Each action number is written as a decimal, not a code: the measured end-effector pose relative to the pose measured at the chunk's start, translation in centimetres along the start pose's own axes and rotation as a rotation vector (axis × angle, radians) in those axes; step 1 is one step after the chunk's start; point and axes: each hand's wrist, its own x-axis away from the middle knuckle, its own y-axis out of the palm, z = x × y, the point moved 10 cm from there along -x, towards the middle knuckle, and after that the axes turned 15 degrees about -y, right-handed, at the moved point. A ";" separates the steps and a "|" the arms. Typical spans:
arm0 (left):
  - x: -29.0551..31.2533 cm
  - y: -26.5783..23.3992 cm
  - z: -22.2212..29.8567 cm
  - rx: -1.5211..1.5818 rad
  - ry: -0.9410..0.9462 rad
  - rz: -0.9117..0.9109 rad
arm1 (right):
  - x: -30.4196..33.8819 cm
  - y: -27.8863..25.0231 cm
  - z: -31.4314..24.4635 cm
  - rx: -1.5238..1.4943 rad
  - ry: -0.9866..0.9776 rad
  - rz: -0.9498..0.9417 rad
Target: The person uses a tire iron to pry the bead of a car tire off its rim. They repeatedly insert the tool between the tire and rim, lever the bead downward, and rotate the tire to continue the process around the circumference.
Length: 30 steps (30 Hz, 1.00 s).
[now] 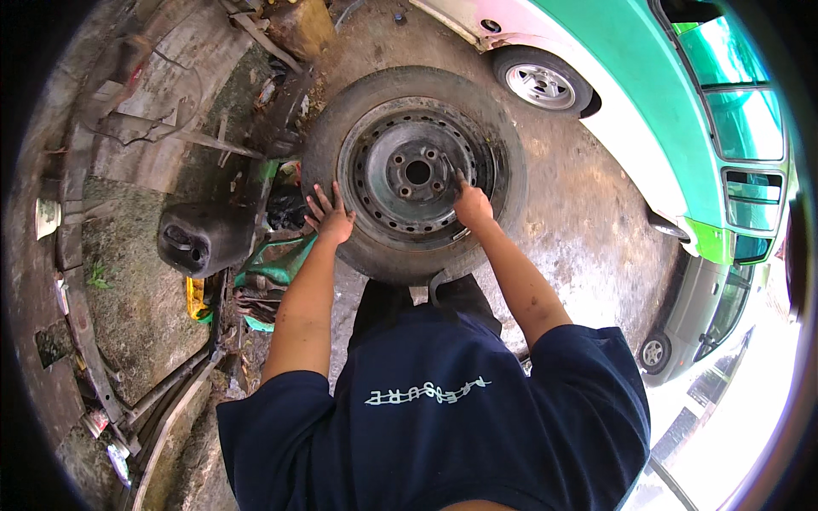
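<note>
Tyre (325, 140) has L hand (332, 223) spread wide on it, R hand (472, 206) curled at steel rim (377, 186), can't tell if holding smth

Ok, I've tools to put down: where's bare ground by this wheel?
Widest is the bare ground right of the wheel, toward the green-and-white vehicle. A smaller patch borders the wheel's far edge. The left is crowded by a black jerrycan and green material; the left hand and right hand occupy the wheel.
</note>
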 end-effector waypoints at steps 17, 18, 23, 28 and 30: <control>0.5 -0.6 0.1 -0.002 -0.020 -0.004 | -1.3 -0.1 -0.6 0.003 -0.026 0.070; 0.7 -0.5 0.0 0.002 -0.020 -0.003 | -0.9 1.2 -1.1 0.005 -0.027 -0.004; 0.7 -0.6 0.1 -0.022 -0.015 -0.015 | 0.3 2.2 -1.6 0.042 -0.058 -0.045; 0.5 -0.8 0.2 -0.005 -0.006 0.002 | -1.8 -0.7 -0.3 0.097 -0.082 0.018; 0.3 -0.7 0.1 -0.012 -0.011 -0.001 | -1.2 0.2 -0.1 0.067 -0.051 -0.033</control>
